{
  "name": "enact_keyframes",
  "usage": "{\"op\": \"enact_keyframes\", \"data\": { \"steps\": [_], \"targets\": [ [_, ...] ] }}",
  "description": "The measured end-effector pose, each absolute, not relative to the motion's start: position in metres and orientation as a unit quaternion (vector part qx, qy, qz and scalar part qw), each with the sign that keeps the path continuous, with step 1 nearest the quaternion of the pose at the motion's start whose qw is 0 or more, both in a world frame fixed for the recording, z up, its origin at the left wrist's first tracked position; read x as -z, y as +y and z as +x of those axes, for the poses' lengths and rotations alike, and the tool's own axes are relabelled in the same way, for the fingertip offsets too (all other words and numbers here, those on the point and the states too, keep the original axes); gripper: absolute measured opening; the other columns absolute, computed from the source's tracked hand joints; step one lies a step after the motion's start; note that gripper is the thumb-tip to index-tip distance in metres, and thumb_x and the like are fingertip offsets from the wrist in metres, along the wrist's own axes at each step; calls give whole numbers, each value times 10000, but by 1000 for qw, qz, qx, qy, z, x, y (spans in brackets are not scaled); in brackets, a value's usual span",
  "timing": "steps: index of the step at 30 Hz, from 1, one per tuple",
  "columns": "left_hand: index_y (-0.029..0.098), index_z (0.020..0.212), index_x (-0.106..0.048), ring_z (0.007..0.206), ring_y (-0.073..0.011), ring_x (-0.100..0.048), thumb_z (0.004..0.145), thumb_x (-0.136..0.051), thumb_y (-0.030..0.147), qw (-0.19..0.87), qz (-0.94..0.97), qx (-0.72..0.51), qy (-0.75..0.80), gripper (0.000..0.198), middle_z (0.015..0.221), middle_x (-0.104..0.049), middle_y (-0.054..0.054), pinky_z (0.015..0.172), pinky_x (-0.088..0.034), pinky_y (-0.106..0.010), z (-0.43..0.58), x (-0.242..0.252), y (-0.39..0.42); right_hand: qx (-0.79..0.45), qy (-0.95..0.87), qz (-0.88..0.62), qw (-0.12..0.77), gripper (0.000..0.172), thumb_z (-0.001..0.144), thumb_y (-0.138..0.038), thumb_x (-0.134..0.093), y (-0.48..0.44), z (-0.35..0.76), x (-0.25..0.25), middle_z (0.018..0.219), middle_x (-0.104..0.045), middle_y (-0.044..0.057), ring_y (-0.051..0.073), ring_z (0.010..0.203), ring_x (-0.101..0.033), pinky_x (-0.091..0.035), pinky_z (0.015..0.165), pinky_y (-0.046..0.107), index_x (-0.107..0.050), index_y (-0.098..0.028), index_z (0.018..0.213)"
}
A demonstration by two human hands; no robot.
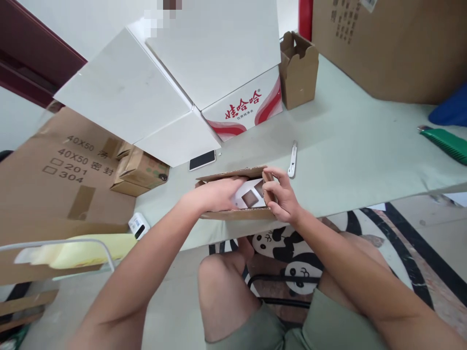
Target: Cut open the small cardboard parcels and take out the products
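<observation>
An open cardboard box lies near the front edge of the table. Inside it shows a white piece with square cutouts. My left hand reaches into the box over the left part of the white piece; its fingers are mostly hidden, so I cannot see whether they grip it. With fingers and thumb wrapped round the short end flap, my right hand holds the box's right side. A white box cutter lies just beyond my right hand.
Behind the box lie a phone and a white-and-red carton. A small brown carton stands at the back. Large cardboard boxes rise at right and left. A green-handled tool lies far right; a white device sits left.
</observation>
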State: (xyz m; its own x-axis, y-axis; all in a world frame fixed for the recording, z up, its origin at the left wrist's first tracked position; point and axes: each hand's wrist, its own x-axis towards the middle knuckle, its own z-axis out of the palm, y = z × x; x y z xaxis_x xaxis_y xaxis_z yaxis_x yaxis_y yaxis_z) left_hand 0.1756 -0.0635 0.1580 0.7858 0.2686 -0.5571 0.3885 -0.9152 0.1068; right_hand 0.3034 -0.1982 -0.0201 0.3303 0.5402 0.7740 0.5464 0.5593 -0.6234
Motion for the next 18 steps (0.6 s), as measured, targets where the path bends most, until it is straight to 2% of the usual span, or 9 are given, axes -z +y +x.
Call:
{"op": "enact_keyframes", "data": {
  "steps": [3,6,8,10,13,16,18],
  "targets": [
    [200,1262,-650,1175,-393,-733,768,-750,298,61,949,263,162,513,1302,-754,-164,904,-580,-440,175,-155,-69,4,-603,-449,659,450,961,-646,-511,-198,305,24,1492,-431,126,373,1407,-519,-459,1190,610,-629,-285,1202],
    [230,1133,-681,985,-352,-768,746,-764,334,81,955,232,167,410,1144,-789,-114,746,-576,-395,171,-164,-69,-10,-634,-456,624,791,751,-828,-701,-198,305,29,1541,-369,132,433,1466,-455,-440,1207,647,-581,-321,1345],
    [246,1083,-703,918,-322,-767,710,-781,311,114,956,202,179,387,1082,-796,-75,681,-565,-365,167,-175,-65,7,-632,-464,620,874,692,-754,-811,-199,302,29,1571,-331,129,425,1462,-463,-470,1185,638,-525,-352,1413],
    [244,1098,-724,899,-302,-764,675,-789,250,148,956,165,193,428,1063,-796,-53,653,-564,-338,160,-190,-59,34,-617,-473,628,838,731,-607,-837,-198,299,27,1574,-315,114,398,1455,-478,-481,1182,625,-460,-391,1448],
    [208,1238,-722,900,-271,-753,652,-810,204,200,955,77,204,592,1081,-788,-37,720,-597,-327,142,-217,-45,57,-601,-485,633,856,728,-508,-831,-196,298,22,1562,-297,98,399,1457,-468,-467,1189,641,-395,-426,1460],
    [169,1316,-702,931,-241,-736,615,-909,267,211,954,-33,213,738,1117,-767,-29,868,-621,-381,117,-239,-32,75,-589,-495,635,860,729,-470,-822,-193,302,20,1539,-295,104,408,1452,-456,-469,1176,656,-388,-420,1469],
    [165,1359,-683,1020,-251,-724,602,-965,323,215,946,-131,203,823,1182,-748,-41,978,-604,-433,103,-244,-29,86,-579,-511,629,856,739,-459,-822,-192,307,20,1530,-294,108,411,1457,-444,-468,1177,660,-389,-415,1476]
  ]
}}
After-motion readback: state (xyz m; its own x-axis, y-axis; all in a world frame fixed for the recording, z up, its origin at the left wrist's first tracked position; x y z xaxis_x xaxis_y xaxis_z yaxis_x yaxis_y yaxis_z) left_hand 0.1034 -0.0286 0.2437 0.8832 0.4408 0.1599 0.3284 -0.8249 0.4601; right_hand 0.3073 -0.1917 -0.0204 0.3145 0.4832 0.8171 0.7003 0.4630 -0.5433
